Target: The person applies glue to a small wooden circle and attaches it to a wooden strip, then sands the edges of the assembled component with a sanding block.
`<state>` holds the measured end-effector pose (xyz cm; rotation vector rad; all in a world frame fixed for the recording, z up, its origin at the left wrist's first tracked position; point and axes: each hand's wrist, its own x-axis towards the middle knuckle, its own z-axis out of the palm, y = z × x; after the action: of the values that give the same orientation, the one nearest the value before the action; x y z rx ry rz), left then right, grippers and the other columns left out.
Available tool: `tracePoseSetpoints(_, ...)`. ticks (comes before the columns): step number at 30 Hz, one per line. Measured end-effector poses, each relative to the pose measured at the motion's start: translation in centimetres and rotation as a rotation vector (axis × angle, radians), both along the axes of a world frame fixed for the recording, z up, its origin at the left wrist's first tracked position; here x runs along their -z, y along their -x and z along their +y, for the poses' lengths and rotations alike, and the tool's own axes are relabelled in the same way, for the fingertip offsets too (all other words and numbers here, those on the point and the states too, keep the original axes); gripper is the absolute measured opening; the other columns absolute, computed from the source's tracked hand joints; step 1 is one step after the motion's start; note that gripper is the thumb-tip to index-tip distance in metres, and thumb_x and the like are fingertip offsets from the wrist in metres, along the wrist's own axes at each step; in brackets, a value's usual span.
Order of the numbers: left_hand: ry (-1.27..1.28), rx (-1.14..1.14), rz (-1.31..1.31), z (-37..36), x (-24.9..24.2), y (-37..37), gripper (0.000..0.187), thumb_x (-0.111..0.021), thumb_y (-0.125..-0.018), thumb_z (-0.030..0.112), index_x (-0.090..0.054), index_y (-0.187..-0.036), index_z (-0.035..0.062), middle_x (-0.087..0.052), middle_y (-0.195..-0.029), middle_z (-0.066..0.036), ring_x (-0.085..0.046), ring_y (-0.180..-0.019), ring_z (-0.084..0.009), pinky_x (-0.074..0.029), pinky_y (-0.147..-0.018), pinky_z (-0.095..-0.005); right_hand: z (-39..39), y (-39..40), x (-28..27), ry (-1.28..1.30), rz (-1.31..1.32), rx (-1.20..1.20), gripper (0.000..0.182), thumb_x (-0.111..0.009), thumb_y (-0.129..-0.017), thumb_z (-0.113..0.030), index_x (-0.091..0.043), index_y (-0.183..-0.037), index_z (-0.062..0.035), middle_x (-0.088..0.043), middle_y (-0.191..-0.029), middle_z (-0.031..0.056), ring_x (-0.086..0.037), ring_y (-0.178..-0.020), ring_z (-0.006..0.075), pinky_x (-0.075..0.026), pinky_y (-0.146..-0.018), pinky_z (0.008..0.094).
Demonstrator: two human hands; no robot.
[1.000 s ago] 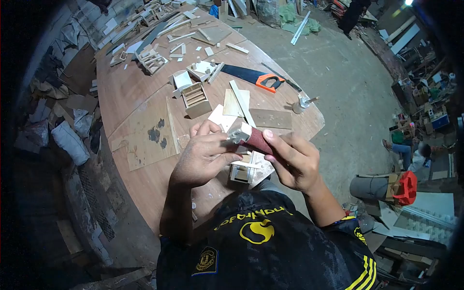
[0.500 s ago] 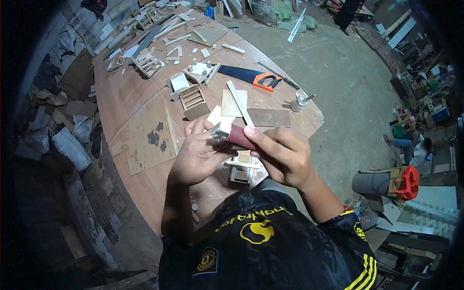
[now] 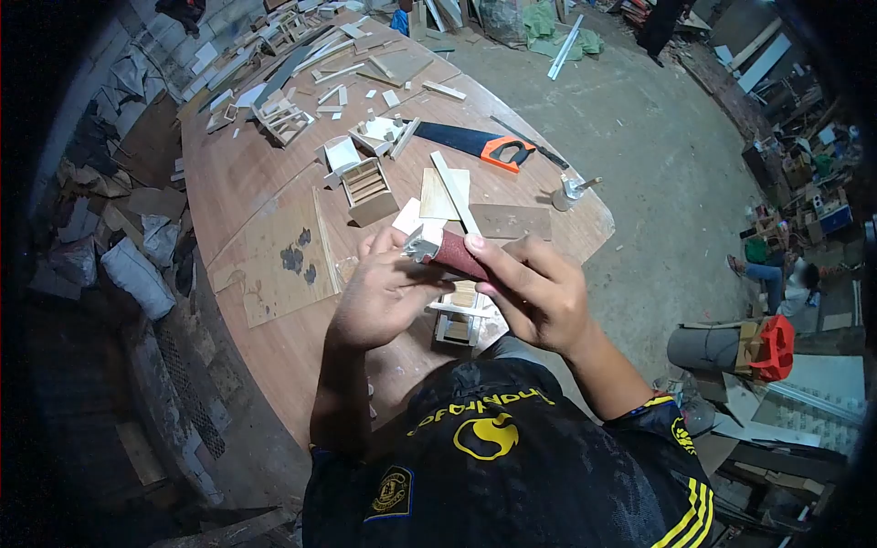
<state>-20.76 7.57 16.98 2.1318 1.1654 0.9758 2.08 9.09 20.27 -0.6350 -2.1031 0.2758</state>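
Above the table's near edge, my left hand [image 3: 379,297] is closed on a small pale wooden piece [image 3: 423,243], with one end poking out past the fingers. My right hand [image 3: 539,292] pinches a strip of dark red sandpaper [image 3: 462,256], which lies against that piece. How far the paper wraps around the wood is hidden by the fingers. Just below the hands, a small wooden frame with slats [image 3: 459,315] rests on the table, partly covered.
On the wooden table [image 3: 265,201] lie a handsaw [image 3: 502,152] with an orange handle, a small slatted box [image 3: 368,190], a long strip [image 3: 454,194], a brown board [image 3: 507,221] and several offcuts. A jar [image 3: 566,194] stands near the right edge. A person [image 3: 790,283] sits far right.
Both hands keep their hold, with the sandpaper and wooden piece almost where they were. The view has shifted very slightly.
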Motion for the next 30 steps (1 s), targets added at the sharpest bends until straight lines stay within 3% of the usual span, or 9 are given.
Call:
tracePoseSetpoints(7,0.183,-0.035,-0.036,-0.4,0.5,0.7,0.028,-0.073,-0.082,0.023,-0.072,-0.104,0.0057,-0.069,-0.099,-0.003,-0.048,-0.095,-0.0214,-0.03,-0.095,-0.0388,0.2,-1.7,1.3,0.06,0.037,0.151,0.05,-0.075,-0.073,-0.004,-0.066,-0.122,-0.0067,-0.058,-0.074,0.0082,-0.057,-0.059,0.0202,-0.047,-0.053,0.0324)
tracePoseSetpoints(13,0.014,0.005,-0.069,0.3,0.1,0.4,0.028,-0.074,-0.08,0.021,-0.072,-0.103,0.0048,-0.07,-0.098,-0.004,-0.048,-0.092,-0.0237,-0.033,-0.094,-0.0389,0.6,0.1,1.4,-0.052,0.05,0.034,0.05,-0.074,-0.073,-0.005,-0.066,-0.122,-0.0094,-0.056,-0.072,0.0069,-0.057,-0.059,0.02,-0.046,-0.052,0.0315)
tracePoseSetpoints(17,0.207,-0.006,-0.142,0.0,1.3,0.5,0.028,-0.074,-0.08,0.019,-0.072,-0.103,0.0031,-0.07,-0.095,-0.005,-0.048,-0.088,-0.0233,-0.037,-0.089,-0.0371,0.2,-1.5,3.4,0.03,0.037,0.005,0.051,-0.074,-0.073,-0.004,-0.066,-0.123,-0.0082,-0.057,-0.072,0.0075,-0.056,-0.055,0.0197,-0.046,-0.05,0.0318)
tracePoseSetpoints(20,0.146,-0.02,-0.113,0.1,1.4,-0.1,0.026,-0.073,-0.08,0.018,-0.072,-0.101,0.003,-0.07,-0.094,-0.006,-0.05,-0.09,-0.0228,-0.038,-0.089,-0.0368,0.7,-1.1,2.1,-0.04,0.121,0.059,0.05,-0.074,-0.072,-0.004,-0.066,-0.121,-0.0042,-0.06,-0.076,0.0089,-0.058,-0.057,0.0188,-0.046,-0.051,0.0313)
tracePoseSetpoints(23,0.037,0.011,-0.026,0.4,2.0,-0.7,0.023,-0.073,-0.079,0.017,-0.073,-0.098,0.0048,-0.07,-0.094,-0.004,-0.051,-0.092,-0.0231,-0.037,-0.092,-0.0363,0.7,0.3,1.2,-0.035,0.04,0.011,0.051,-0.073,-0.073,-0.004,-0.065,-0.123,-0.0094,-0.057,-0.075,0.0068,-0.057,-0.058,0.0198,-0.046,-0.051,0.0321)
tracePoseSetpoints(25,0.17,-0.032,-0.16,0.3,1.3,-0.5,0.021,-0.073,-0.078,0.015,-0.073,-0.097,0.0054,-0.069,-0.094,-0.004,-0.051,-0.091,-0.0231,-0.036,-0.092,-0.0368,0.5,0.1,2.2,-0.018,0.101,0.001,0.052,-0.073,-0.073,-0.004,-0.065,-0.124,-0.0122,-0.054,-0.073,0.0063,-0.056,-0.056,0.0204,-0.045,-0.05,0.0329)
tracePoseSetpoints(27,0.072,-0.025,-0.141,0.3,1.4,0.0,0.021,-0.073,-0.078,0.012,-0.072,-0.097,0.0042,-0.069,-0.092,-0.005,-0.05,-0.089,-0.0232,-0.037,-0.09,-0.0368,0.0,-1.3,3.4,0.031,0.004,-0.005,0.052,-0.075,-0.072,-0.002,-0.064,-0.123,-0.003,-0.056,-0.075,0.0085,-0.056,-0.061,0.0203,-0.044,-0.053,0.0311)
tracePoseSetpoints(28,0.142,-0.021,-0.14,0.1,1.7,0.0,0.022,-0.073,-0.078,0.011,-0.072,-0.099,0.0035,-0.069,-0.091,-0.005,-0.049,-0.089,-0.0229,-0.038,-0.088,-0.0364,-0.1,-1.4,4.0,0.034,0.042,0.022,0.053,-0.073,-0.073,-0.003,-0.065,-0.125,-0.0105,-0.054,-0.072,0.007,-0.055,-0.054,0.02,-0.044,-0.049,0.0324)
tracePoseSetpoints(30,0.21,-0.024,-0.164,-0.1,2.8,0.0,0.026,-0.072,-0.081,0.011,-0.071,-0.105,0.0009,-0.067,-0.086,-0.006,-0.048,-0.087,-0.0219,-0.04,-0.085,-0.0346,0.2,-2.2,4.2,0.031,0.037,0.018,0.052,-0.074,-0.073,-0.004,-0.064,-0.125,-0.0093,-0.055,-0.072,0.0071,-0.054,-0.054,0.02,-0.044,-0.049,0.0322)
